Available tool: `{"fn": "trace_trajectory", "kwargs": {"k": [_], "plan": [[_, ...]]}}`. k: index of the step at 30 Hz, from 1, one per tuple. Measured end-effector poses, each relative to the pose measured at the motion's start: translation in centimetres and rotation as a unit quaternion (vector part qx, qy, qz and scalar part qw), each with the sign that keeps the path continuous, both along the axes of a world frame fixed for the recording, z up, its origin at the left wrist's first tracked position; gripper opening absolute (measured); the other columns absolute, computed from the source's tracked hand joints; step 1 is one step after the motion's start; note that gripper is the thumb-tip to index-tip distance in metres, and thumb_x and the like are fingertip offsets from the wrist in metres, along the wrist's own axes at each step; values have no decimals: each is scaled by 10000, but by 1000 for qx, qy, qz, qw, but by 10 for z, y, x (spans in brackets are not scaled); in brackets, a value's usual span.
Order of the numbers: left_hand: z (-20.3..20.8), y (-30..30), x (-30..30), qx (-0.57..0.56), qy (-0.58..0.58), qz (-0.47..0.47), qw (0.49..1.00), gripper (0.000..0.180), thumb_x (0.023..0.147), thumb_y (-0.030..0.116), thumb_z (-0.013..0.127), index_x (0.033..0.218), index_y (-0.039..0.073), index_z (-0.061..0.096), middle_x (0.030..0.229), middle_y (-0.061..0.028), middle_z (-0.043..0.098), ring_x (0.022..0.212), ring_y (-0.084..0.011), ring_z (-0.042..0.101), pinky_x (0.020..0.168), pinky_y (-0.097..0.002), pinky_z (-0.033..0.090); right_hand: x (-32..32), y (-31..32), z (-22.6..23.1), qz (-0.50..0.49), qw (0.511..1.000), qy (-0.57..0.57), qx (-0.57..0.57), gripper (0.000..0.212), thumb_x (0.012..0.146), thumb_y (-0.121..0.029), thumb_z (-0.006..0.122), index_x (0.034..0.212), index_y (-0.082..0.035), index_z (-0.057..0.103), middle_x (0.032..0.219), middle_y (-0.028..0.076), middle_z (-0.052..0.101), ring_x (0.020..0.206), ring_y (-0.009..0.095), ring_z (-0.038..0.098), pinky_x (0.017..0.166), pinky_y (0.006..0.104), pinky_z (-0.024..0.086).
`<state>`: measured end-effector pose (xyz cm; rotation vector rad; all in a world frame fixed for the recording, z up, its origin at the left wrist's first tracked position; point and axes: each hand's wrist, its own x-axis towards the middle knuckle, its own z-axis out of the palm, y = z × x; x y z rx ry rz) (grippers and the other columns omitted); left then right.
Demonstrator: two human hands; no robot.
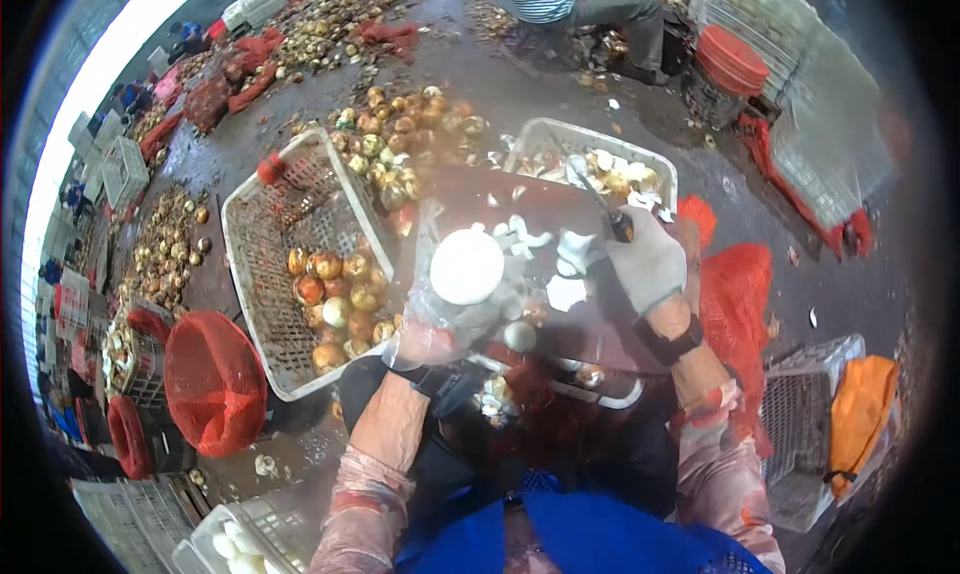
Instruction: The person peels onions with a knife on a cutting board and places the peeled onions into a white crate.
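My left hand (435,329), in a see-through plastic glove, is closed around a peeled white onion (467,266) above the dark reddish board (470,189) in front of me. My right hand (648,259) wears a white glove and grips a knife (620,224) by its dark handle, the blade pointing up and away over a basket of trimmings. White onion pieces (566,292) and layers lie on the board between my hands. A smaller whitish bulb (519,336) sits near the board's close edge. Plastic and blur partly hide my left fingers.
Left stands a white basket (240,274) holding unpeeled onions (335,294). Beyond the board is another basket (590,134) with peelings. Red mesh sacks (738,294) lie at right, near a grey crate (795,424). Peeled onions fill a container (205,549) at lower left. A person (560,4) sits far ahead.
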<state>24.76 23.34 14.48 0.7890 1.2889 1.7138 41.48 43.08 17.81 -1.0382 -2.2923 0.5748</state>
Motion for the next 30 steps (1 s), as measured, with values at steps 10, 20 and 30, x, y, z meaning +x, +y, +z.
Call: {"fn": "trace_trajectory", "kwargs": {"k": [10,20,30], "plan": [[0,9,1,-34,443,-1,896,562,1025,411,396,1410,3,377,1369,-183,511,1216,-357,531,986,-475,494,-18,-43,26,175,930,107,-306,369,849,-301,684,1109,-41,646,860,139,691,799,261,688,751,341,534],[2,16,13,49,-150,-61,985,485,980,308,564,1359,35,433,1253,-139,578,1121,-300,582,965,-465,512,-27,-30,10,159,864,113,-464,394,819,-317,706,1079,-33,627,948,101,662,850,244,659,790,363,518],[-2,11,0,60,-105,4,993,488,971,306,585,1355,45,435,1233,-135,578,1123,-299,575,978,-472,506,-18,-24,-1,171,820,190,-512,174,860,-176,625,912,-10,621,767,40,606,643,97,558,586,255,453]]}}
